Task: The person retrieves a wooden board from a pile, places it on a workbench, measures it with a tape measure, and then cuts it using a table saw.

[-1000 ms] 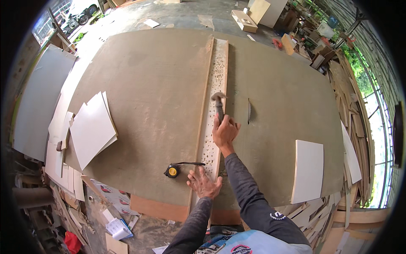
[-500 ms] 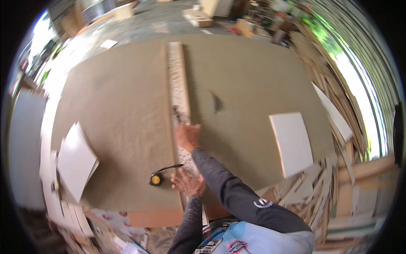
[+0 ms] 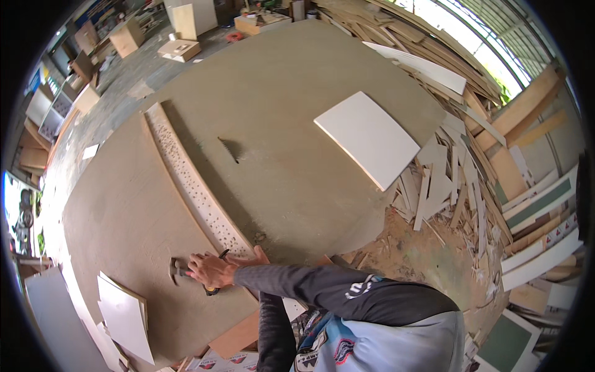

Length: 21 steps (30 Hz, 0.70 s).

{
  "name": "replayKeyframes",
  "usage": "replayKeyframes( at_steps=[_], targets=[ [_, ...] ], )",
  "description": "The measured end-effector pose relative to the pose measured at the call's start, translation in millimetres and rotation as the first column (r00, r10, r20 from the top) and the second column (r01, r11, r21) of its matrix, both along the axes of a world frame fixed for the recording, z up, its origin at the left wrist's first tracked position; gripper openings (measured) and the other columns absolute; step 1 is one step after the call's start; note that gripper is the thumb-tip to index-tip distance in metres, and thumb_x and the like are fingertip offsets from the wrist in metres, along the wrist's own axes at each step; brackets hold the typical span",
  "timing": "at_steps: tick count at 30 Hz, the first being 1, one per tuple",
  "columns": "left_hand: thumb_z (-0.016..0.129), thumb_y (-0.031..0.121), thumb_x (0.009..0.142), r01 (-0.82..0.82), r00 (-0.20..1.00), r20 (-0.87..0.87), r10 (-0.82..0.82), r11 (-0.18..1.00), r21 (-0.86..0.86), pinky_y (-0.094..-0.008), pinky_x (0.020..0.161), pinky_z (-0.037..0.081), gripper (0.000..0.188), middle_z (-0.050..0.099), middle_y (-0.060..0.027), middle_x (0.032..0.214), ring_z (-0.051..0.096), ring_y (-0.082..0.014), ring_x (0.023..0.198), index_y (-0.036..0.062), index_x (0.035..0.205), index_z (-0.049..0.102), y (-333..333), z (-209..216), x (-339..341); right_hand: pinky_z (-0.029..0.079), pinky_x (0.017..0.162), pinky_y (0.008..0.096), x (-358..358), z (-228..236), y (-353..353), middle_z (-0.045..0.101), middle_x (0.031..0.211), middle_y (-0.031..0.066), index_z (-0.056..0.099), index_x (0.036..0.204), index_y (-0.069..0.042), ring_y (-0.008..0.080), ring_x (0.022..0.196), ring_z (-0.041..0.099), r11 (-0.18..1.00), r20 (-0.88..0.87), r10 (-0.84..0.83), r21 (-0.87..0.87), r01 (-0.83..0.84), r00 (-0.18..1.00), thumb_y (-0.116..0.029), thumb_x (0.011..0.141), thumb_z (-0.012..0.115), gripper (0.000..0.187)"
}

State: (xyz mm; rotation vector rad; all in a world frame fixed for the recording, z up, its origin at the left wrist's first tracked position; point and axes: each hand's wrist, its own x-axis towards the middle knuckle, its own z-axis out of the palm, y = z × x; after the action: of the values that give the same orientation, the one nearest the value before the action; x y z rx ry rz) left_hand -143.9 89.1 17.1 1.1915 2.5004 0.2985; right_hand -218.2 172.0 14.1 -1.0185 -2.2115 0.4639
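By the near edge of the grey-brown tabletop [image 3: 279, 93], the person's left hand [image 3: 260, 255] is at the long, dark-speckled white strip with pale wooden sides [image 3: 193, 180]; the dark-sleeved right forearm [image 3: 291, 280] mostly hides it, so its grip cannot be told. The right hand [image 3: 214, 271], fingers partly bent, meets the metal-headed claw hammer [image 3: 174, 271] left of the strip; how firmly is unclear. Crossed forearms could snag each other, or a careless shift knock the round black-and-yellow tape measure [image 3: 212, 290]. Farther in, a dark upright sliver [image 3: 229, 149], seemingly a blade, could cut a straying arm. A white rectangular panel [image 3: 369, 139] lies toward the right near corner, pale offcuts [image 3: 446, 180] heaped outside it. Past the far edge, a pale wooden box [image 3: 180, 51] stands on grey floor [image 3: 127, 102].
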Motion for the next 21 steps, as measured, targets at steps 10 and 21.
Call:
replayKeyframes(
  at_steps=[10, 21],
  targets=[
    [0.078, 0.067, 0.073, 0.009, 0.987, -0.158, -0.006, 1.000, 0.018, -0.0597, 0.111, 0.033, 0.106, 0.039, -0.0265, 0.148, 0.039, -0.0434, 0.138, 0.0128, 0.157, 0.039, 14.4, -22.2, 14.6, 0.054, 0.081, 0.0441, 402.8, -20.4, -78.9, 0.068, 0.103, 0.0155, 0.069, 0.103, -0.006, 0.0367, 0.094, 0.066, 0.640, -0.213, -0.761, -0.092, 0.763, 0.612, -0.014, 0.099, 0.064, 0.011],
    [0.080, 0.034, 0.088, -0.016, 0.999, 0.041, -0.011, 0.789, 0.614, -0.0539, 0.105, 0.043, 0.066, 0.050, -0.0239, 0.144, 0.048, -0.0375, 0.134, 0.0025, 0.141, 0.056, 30.3, -41.5, 120.3, 0.053, 0.087, 0.0473, 847.7, -98.1, -119.3, 0.075, 0.110, 0.0184, 0.071, 0.109, -0.003, 0.0373, 0.099, 0.070, -0.328, -0.067, -0.910, -0.487, 0.810, -0.409, -0.029, 0.097, 0.064, 0.029]
  ],
)
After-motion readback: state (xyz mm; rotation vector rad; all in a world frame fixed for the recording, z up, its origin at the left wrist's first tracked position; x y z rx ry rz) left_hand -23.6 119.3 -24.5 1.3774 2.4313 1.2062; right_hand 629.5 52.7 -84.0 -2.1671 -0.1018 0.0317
